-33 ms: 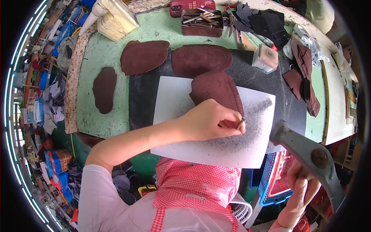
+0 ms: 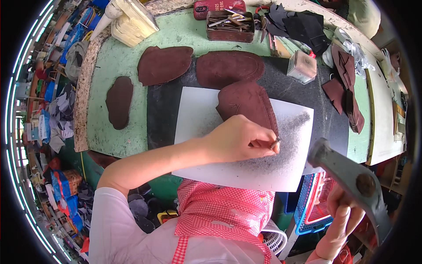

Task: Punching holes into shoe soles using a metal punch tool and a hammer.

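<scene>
My left hand (image 2: 237, 141) pinches a small metal punch (image 2: 274, 143), its tip set on the near edge of a dark brown leather piece (image 2: 246, 103). The leather lies on a white sheet of paper (image 2: 198, 114), smudged grey on its right side, over a black mat (image 2: 162, 110). My right hand (image 2: 340, 220) grips a hammer (image 2: 347, 176) by the handle, its steel head raised at the lower right, apart from the punch.
Three more brown leather pieces (image 2: 163, 64) (image 2: 228, 68) (image 2: 118, 102) lie on the green tabletop (image 2: 105, 57). Farther back are a tin of metal tools (image 2: 230, 20), a small clear box (image 2: 301, 66), black scraps (image 2: 303, 26) and brown cut pieces (image 2: 345, 83).
</scene>
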A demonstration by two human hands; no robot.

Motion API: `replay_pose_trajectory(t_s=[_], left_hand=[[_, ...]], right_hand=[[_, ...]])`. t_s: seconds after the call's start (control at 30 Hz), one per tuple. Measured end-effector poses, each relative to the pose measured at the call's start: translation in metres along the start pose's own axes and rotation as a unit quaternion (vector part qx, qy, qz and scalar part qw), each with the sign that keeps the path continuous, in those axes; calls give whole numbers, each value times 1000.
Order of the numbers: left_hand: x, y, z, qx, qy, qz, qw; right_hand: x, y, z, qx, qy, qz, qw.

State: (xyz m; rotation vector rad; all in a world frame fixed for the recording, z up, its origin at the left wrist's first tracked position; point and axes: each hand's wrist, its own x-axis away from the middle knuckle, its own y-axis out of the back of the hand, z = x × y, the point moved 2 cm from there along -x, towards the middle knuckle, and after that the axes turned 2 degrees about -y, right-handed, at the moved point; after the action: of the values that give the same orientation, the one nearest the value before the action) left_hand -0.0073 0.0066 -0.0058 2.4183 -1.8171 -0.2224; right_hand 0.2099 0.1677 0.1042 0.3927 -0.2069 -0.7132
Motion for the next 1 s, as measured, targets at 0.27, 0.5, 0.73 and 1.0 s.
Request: replay_pose_trajectory(t_s=[0.27, 0.5, 0.73, 1.0], left_hand=[[19, 1, -3, -174, -114, -77, 975], [-3, -31, -1, 97, -61, -237, 965], [-16, 0, -6, 46, -43, -196, 978], [-155, 67, 3, -350, -266, -292, 849]], right_hand=[[-23, -32, 3, 170, 121, 254, 944], [-31, -33, -12, 233, 105, 215, 943], [-44, -57, -29, 231, 112, 195, 947], [-41, -61, -20, 230, 55, 213, 948]])
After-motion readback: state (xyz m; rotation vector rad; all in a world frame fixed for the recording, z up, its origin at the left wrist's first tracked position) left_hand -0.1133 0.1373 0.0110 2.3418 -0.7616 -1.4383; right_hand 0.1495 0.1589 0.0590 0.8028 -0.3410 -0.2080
